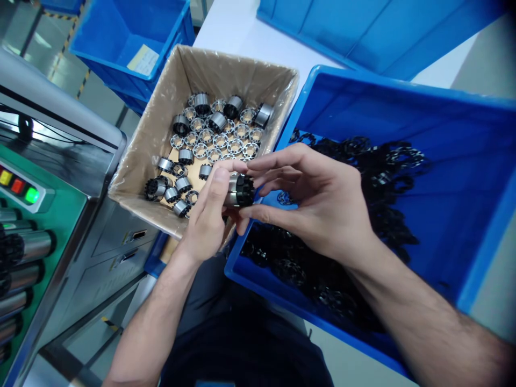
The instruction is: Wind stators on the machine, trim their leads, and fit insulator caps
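Note:
My left hand (208,215) is closed around a motor stator core (233,194), a short silver metal cylinder with a black toothed end piece (244,190) facing right. The thumb lies along its top side and the fingers wrap underneath. From the right, my right hand (318,199) pinches at the black end piece with thumb and fingertips. Both hands are over the gap between a lined cardboard box (141,129) and a blue bin (310,88). Inside the box lie several silver stator cores (218,122), some with black ends. Black toothed rings (379,177) lie heaped in the bin.
A blue crate (161,40) with a paper slip (143,59) stands behind the box. Another blue bin (363,32) is at the back right. On the left is a machine with a green surface (70,215), lit buttons (18,186) and a row of metal cylinders (30,245).

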Demonstrator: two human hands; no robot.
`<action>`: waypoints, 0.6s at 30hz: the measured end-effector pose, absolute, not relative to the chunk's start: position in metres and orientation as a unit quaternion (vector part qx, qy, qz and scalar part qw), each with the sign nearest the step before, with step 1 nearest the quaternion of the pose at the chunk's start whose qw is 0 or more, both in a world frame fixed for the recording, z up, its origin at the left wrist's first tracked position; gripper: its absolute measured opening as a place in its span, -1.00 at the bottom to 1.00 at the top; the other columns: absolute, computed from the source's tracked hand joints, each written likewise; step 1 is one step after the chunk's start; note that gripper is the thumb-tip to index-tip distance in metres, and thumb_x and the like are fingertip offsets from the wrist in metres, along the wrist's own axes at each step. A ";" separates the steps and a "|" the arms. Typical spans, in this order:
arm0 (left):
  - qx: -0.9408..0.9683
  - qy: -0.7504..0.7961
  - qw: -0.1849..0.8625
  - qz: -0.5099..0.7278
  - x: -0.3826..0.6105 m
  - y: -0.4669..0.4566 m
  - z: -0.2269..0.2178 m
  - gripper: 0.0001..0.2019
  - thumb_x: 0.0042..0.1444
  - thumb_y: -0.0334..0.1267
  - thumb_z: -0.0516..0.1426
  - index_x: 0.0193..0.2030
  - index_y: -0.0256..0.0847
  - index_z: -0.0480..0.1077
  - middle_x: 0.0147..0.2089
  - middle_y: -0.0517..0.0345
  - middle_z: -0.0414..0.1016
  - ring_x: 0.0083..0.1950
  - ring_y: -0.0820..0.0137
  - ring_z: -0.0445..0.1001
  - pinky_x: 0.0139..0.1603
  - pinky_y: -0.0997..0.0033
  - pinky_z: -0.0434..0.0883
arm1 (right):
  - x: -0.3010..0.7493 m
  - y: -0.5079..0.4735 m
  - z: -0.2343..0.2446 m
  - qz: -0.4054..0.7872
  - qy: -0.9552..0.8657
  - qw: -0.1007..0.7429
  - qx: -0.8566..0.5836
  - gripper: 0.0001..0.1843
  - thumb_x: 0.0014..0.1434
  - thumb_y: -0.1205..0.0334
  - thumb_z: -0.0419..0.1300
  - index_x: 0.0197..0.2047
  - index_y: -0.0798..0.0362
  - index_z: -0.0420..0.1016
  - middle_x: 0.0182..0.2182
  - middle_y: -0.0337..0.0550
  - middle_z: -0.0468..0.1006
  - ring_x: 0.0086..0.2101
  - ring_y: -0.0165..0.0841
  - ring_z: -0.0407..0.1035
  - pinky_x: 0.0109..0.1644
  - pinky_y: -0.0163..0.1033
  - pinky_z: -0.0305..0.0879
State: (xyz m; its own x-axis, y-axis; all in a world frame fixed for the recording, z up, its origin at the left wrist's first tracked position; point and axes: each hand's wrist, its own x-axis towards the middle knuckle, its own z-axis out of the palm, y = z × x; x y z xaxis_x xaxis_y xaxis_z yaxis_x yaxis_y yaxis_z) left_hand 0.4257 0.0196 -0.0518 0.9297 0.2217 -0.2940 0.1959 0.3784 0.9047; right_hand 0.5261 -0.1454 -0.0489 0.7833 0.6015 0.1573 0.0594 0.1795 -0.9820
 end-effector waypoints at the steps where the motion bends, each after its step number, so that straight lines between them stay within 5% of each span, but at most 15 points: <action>1: 0.558 0.190 0.808 0.008 0.426 0.020 -0.051 -0.43 0.63 0.46 0.19 0.24 -0.02 0.56 -0.24 0.21 0.56 -0.49 0.42 0.49 -0.55 0.41 0.37 | 0.527 -0.145 -0.049 0.191 -0.275 0.718 -0.611 -0.44 0.11 0.38 0.83 0.13 -0.16 0.91 0.06 -0.23 0.89 -0.12 -0.28 0.74 0.00 -0.13 0.78; 9: 0.578 0.166 0.799 -0.022 0.425 0.020 -0.048 -0.38 0.63 0.50 0.14 0.22 -0.05 0.55 -0.17 0.16 0.60 -0.48 0.42 0.50 -0.54 0.36 0.42 | 0.532 -0.151 -0.050 0.148 -0.350 0.675 -0.632 -0.64 0.19 0.31 0.80 0.00 -0.21 0.94 0.02 -0.15 0.86 0.00 -0.14 0.75 -0.03 -0.02 0.78; 13: 0.633 0.103 0.767 -0.016 0.425 0.028 -0.050 -0.39 0.54 0.42 0.33 0.33 -0.05 0.54 -0.16 0.15 0.64 -0.33 0.34 0.58 -0.36 0.32 0.50 | 0.529 -0.148 -0.051 0.104 -0.355 0.657 -0.656 -0.67 0.22 0.27 0.79 -0.01 -0.23 0.93 0.00 -0.16 0.81 0.05 -0.11 0.71 0.12 0.09 0.75; 16: 0.760 0.098 0.641 0.035 0.423 0.054 -0.044 -0.63 0.53 0.11 0.42 0.25 -0.04 0.58 -0.09 0.16 0.63 -0.28 0.36 0.54 -0.22 0.28 0.54 | 0.551 -0.160 -0.052 0.121 -0.361 0.634 -0.673 -0.38 0.18 0.10 0.80 0.29 -0.28 0.86 0.14 -0.16 0.80 0.14 -0.04 0.70 0.21 0.16 0.72; 18: 0.878 0.136 0.458 0.034 0.419 0.082 -0.037 -0.75 0.51 -0.06 0.38 0.19 -0.05 0.57 -0.02 0.11 0.64 -0.15 0.26 0.58 -0.02 0.16 0.62 | 0.576 -0.178 -0.055 0.086 -0.303 0.571 -0.758 -0.28 0.24 0.05 0.74 0.42 -0.26 0.77 0.24 -0.09 0.77 0.22 0.04 0.68 0.37 0.27 0.67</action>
State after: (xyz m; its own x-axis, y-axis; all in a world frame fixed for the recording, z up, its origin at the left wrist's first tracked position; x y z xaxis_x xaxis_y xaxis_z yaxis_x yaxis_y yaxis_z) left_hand 0.4189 0.0822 -0.0365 0.9607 0.2698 -0.0657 0.2081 -0.5425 0.8139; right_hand 0.5761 -0.1780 -0.0554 0.8012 0.5581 0.2159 0.3615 -0.1638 -0.9179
